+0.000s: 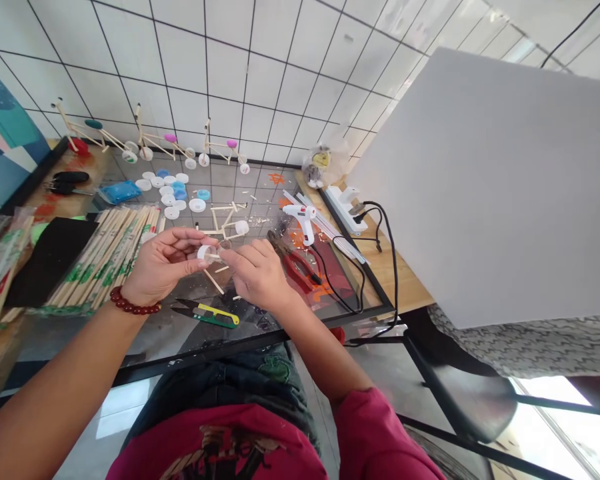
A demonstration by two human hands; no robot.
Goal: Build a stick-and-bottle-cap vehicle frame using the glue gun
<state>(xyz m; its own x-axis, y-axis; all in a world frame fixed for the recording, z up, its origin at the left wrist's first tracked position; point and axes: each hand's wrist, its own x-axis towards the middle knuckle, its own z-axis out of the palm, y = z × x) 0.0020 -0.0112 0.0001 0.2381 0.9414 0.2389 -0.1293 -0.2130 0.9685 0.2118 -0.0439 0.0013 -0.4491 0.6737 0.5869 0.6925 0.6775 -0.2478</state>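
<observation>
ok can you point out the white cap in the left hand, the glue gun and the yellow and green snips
White cap (pixel 203 253), head view: the middle of its visible surface.
Glue gun (pixel 301 213), head view: its white body.
Snips (pixel 219 312), head view: the yellow handle.

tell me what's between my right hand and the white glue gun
The red-handled pliers lie between your right hand and the white glue gun, as the head view shows.
</observation>
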